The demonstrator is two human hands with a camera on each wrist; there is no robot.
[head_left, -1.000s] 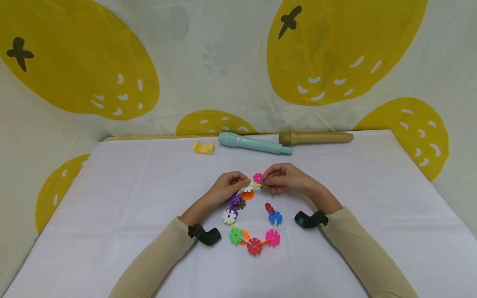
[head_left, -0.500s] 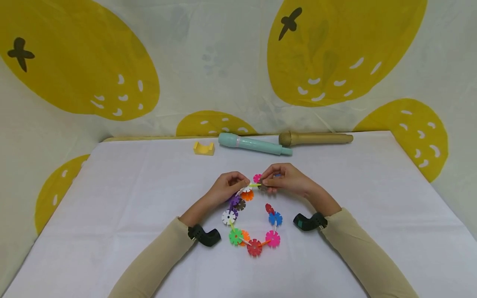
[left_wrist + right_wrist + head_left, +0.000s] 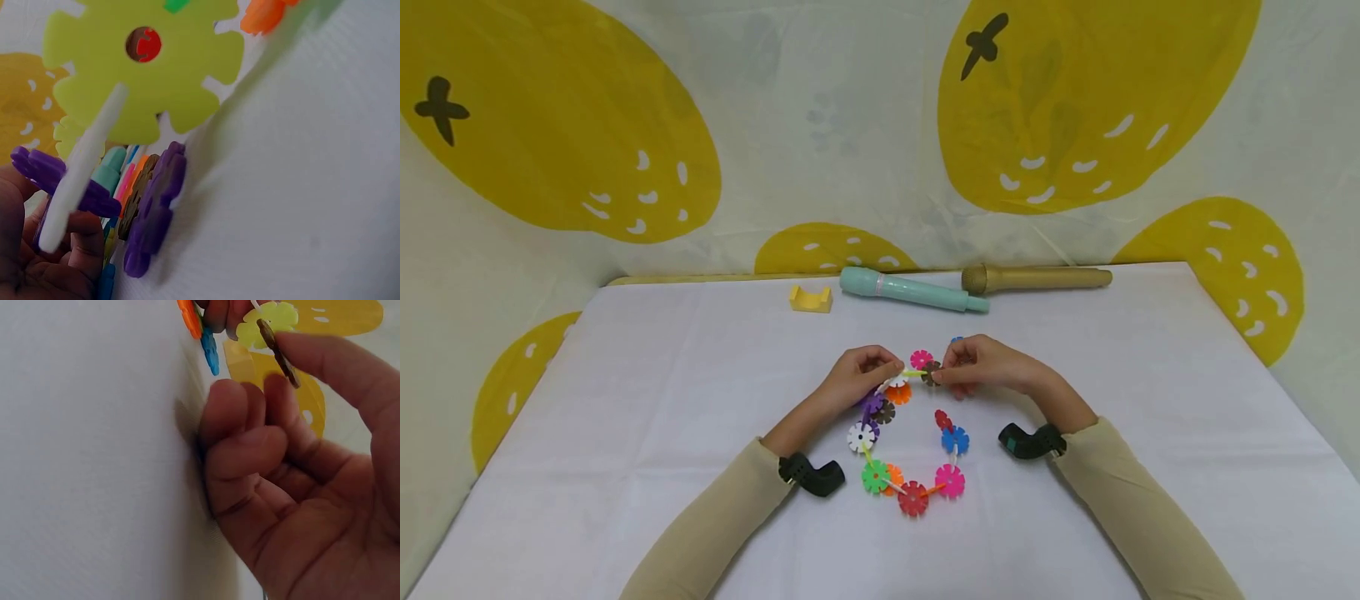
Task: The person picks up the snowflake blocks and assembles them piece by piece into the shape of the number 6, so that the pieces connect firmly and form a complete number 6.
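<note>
A curved chain of colorful notched plastic snowflake discs (image 3: 913, 499) lies on the white cloth between both hands. My left hand (image 3: 859, 377) grips the chain's far end, its fingertips by a white disc (image 3: 898, 380) and a yellow-green disc (image 3: 914, 373). A brown disc (image 3: 931, 372) stands slotted against that yellow-green one. My right hand (image 3: 992, 365) is just right of it. In the right wrist view the thumb touches the brown disc (image 3: 279, 355), while the other fingers curl loosely below. A purple disc (image 3: 153, 209) hangs beside the left hand in the left wrist view.
Behind the chain lie a mint microphone (image 3: 917, 292) and a gold microphone (image 3: 1037, 278). A yellow notched block (image 3: 810, 299) sits left of them. A pink disc (image 3: 921, 359) and a blue disc (image 3: 957, 340) are near the right hand. The white-covered table (image 3: 700, 350) meets a printed backdrop.
My right hand has shifted slightly right and its fingers have loosened around the brown disc, which shows more fully now. The left hand and the rest of the chain stay nearly still.
</note>
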